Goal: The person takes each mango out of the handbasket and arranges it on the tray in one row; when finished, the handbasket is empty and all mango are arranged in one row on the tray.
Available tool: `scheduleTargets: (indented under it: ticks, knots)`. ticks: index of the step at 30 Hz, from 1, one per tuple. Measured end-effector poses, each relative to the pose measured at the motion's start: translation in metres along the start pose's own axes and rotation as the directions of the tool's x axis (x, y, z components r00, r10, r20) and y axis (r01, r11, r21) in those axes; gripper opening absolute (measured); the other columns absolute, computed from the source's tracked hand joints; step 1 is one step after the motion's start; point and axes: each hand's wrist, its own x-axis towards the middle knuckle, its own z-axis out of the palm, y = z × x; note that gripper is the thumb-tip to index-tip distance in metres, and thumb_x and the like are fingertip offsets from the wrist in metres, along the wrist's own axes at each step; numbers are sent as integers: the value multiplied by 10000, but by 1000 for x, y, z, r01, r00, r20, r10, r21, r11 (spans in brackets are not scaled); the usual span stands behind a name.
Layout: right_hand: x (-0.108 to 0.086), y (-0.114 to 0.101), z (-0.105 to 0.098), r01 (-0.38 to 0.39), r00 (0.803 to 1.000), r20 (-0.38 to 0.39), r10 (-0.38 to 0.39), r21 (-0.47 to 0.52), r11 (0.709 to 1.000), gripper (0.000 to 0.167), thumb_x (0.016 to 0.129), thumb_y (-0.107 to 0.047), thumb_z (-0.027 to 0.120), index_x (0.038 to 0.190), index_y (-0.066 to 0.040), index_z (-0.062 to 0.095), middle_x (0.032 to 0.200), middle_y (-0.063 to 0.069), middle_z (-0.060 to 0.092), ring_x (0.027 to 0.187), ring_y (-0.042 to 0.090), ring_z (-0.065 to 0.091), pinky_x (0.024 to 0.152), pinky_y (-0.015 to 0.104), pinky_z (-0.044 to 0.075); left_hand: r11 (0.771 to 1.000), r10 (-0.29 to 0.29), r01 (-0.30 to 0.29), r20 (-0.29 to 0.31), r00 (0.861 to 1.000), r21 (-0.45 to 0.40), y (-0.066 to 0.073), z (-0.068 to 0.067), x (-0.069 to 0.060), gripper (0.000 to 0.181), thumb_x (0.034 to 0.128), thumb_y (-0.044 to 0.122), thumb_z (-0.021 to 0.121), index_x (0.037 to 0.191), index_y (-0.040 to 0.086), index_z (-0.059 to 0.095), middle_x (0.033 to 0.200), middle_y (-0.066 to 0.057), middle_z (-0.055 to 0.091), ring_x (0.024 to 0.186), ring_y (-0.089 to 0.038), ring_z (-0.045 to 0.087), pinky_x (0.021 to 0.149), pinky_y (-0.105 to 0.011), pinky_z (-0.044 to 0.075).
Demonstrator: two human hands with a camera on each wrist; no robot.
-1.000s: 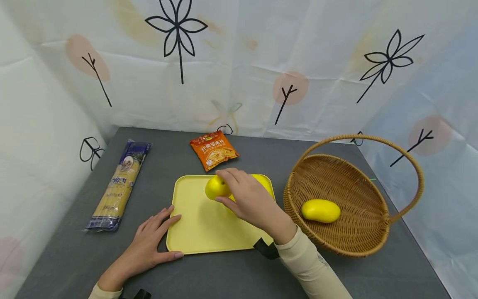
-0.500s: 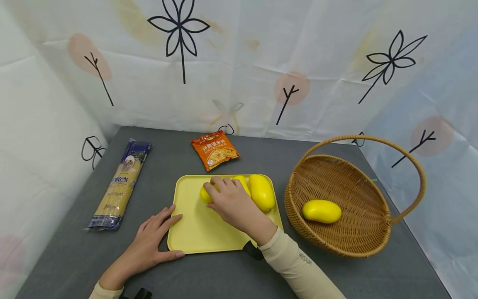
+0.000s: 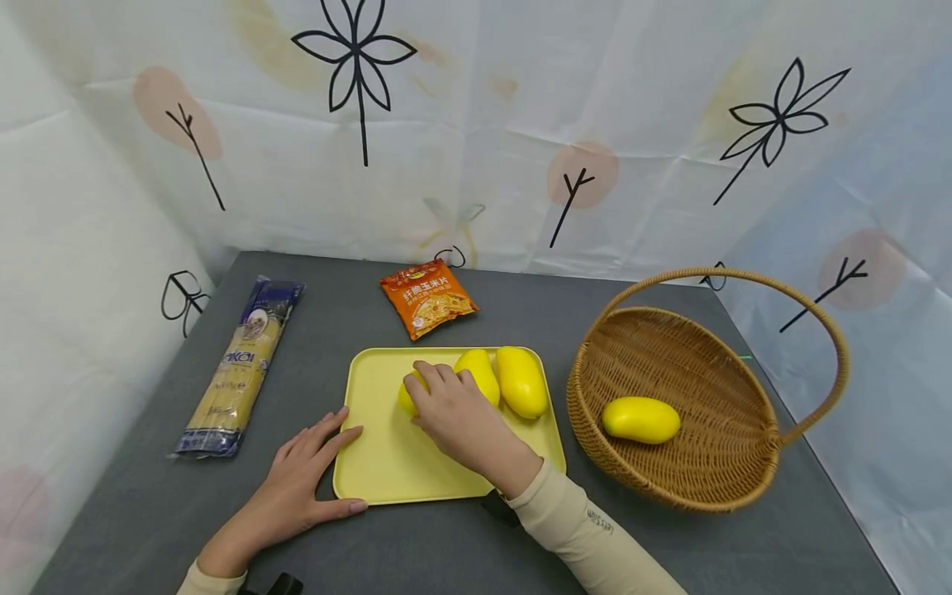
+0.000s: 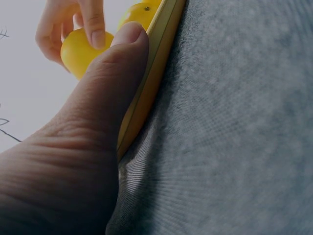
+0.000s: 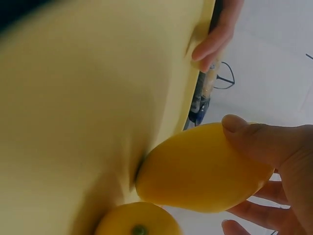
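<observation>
One yellow fruit (image 5: 205,169) is gripped between the thumb and fingers of the right hand (image 3: 461,417), at the far half of the yellow tray (image 3: 387,463); whether it touches the surface cannot be told. Just right of it, a middle fruit (image 3: 481,376) and an outer fruit (image 3: 523,383) lie side by side on the tray. The left hand (image 3: 305,475) grips nothing, its fingers spread wide at the tray's left edge. Beyond the tray lies an orange packet (image 3: 429,299), and a wicker basket (image 3: 710,380) to the right holds a fourth fruit (image 3: 641,420)
</observation>
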Motion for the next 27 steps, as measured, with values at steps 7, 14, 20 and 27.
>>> scheduleTargets:
  ticks: [7, 14, 20, 27]
  knots:
    - [-12, -10, 6, 64, 998, -6, -65, -22, 998, 520, 835, -388, 735, 1285, -226, 531, 1276, 52, 529, 1108, 225, 510, 714, 326, 435, 1000, 9, -9, -9, 1000, 5, 0, 1, 0, 857, 744, 611, 715, 1457, 248, 409, 1565, -53, 253, 1395, -367, 268, 996, -621, 219]
    - [-27, -19, 7, 69, 998, -13, -69, -26, 997, 428, 878, -360, 688, 1254, -210, 549, 1293, 77, 526, 1086, 240, 507, 687, 319, 436, 1000, 5, -5, -1, 1000, 5, 0, 1, 0, 859, 744, 619, 710, 1459, 252, 406, 1570, -41, 244, 1397, -365, 265, 1001, -621, 213]
    - [-34, -24, 9, 70, 997, -12, -71, -44, 997, 375, 907, -249, 662, 1264, -198, 558, 1315, 89, 522, 1082, 240, 512, 684, 314, 448, 1000, -7, 7, 6, 1000, 5, 1, -1, 1, 861, 743, 633, 700, 1459, 258, 403, 1569, -48, 245, 1397, -366, 264, 1005, -623, 208]
    - [-40, -26, 11, 66, 998, -25, -66, -17, 998, 434, 879, -187, 699, 1288, -189, 554, 1338, 102, 514, 1108, 254, 508, 697, 320, 462, 1000, -1, 1, 5, 1000, 2, -1, 0, 0, 864, 743, 624, 707, 1460, 250, 404, 1569, -51, 245, 1397, -368, 263, 1003, -623, 209]
